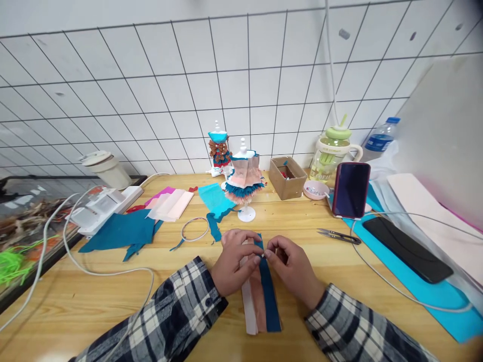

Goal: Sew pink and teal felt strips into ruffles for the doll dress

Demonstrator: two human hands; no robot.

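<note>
A layered strip [268,296] of pink, pale and teal sheet material, paper or thin cloth, lies lengthwise on the table before me. My left hand [238,261] rests over its upper part, thumb and forefinger drawn together at the teal band. Opposite, my right hand [292,266] pinches with thumb and forefinger at the same spot. A tiny pale bit shows between the fingertips, too small to name. Just beyond stands a small white dress form [247,213] in a pink and teal ruffled dress. Behind it is a second dressed form [219,151].
Teal sheets [121,231], a hoop [195,230] and a cyan piece [215,198] lie leftward, near a power strip [113,203] with trailing cable. On the right are thread snips [339,236], a propped phone [351,191], a cardboard box [287,183], a pink dish [315,190] and a jug [332,156].
</note>
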